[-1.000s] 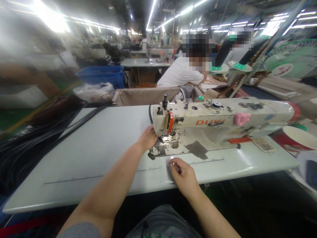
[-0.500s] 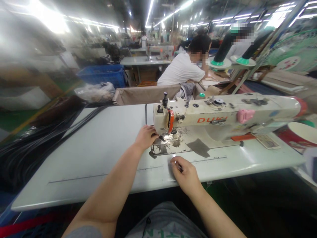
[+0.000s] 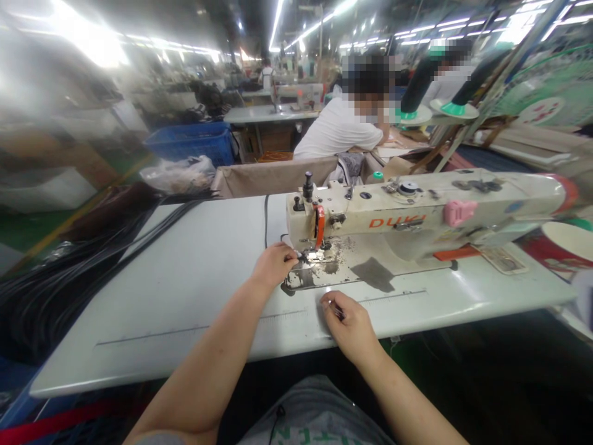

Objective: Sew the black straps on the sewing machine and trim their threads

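A white sewing machine [image 3: 352, 216] with orange lettering stands on a pale table [image 3: 185, 296]. Beside its presser foot is my left hand [image 3: 273, 266], fingers pinched on the end of a thin black strip [image 3: 266, 222] that trails over the table behind the hand. My right hand [image 3: 345, 318] rests at the table's front edge, its fingers curled round a small shiny metal tool [image 3: 338, 311], mostly hidden in the palm. A dark grey patch [image 3: 373, 274] shows on the machine bed.
Many long black strips [image 3: 60, 290] hang over the table's left side. Behind the table are a beige fabric-lined bin [image 3: 273, 176], a blue crate [image 3: 189, 145] and a person in a white shirt [image 3: 331, 133]. Thread cones [image 3: 417, 86] stand at the back right.
The black strip behind my left hand has shifted left and now curves near the machine head. My left hand is slightly lower. My right hand has hardly moved.
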The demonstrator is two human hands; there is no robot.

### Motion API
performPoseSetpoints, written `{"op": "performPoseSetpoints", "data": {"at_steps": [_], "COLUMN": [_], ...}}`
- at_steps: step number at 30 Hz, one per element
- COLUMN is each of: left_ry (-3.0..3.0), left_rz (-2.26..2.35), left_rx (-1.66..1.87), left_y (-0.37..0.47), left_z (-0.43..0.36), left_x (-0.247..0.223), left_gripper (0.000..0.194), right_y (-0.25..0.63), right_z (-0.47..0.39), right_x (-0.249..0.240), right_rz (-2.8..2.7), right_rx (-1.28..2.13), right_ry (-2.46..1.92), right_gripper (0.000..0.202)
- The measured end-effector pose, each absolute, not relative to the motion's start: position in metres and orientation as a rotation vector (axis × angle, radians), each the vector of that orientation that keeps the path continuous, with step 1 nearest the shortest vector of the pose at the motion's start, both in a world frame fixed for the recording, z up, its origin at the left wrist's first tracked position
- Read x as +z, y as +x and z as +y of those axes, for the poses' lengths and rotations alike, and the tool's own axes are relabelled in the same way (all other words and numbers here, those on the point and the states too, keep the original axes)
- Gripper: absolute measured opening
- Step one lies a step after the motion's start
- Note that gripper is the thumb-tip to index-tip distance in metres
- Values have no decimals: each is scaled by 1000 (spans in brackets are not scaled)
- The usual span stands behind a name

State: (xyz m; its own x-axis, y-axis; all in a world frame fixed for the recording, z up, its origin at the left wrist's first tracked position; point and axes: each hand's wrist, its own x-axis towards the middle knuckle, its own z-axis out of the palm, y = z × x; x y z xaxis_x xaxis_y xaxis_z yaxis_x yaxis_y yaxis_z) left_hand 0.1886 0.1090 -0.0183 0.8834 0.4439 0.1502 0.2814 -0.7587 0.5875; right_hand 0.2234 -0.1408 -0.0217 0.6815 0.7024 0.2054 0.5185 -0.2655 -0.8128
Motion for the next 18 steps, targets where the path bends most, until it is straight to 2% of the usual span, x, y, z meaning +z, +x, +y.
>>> {"op": "performPoseSetpoints", "data": {"at_steps": [10,18], "left_ry": [2327,2357], "left_rz": [835,830], "left_rx": [386,288], "left_y": [176,171], "left_z": [54,32], "left_x": [-22,-16], "left_gripper": [8,30], "right_y": [223,221], "right_z": [-138,-139], "right_x": [-21,-19], "right_rz": [-933,-942], "right_rx": [243,244], "right_ry": [-1941,-1926], "right_gripper": [15,14]}}
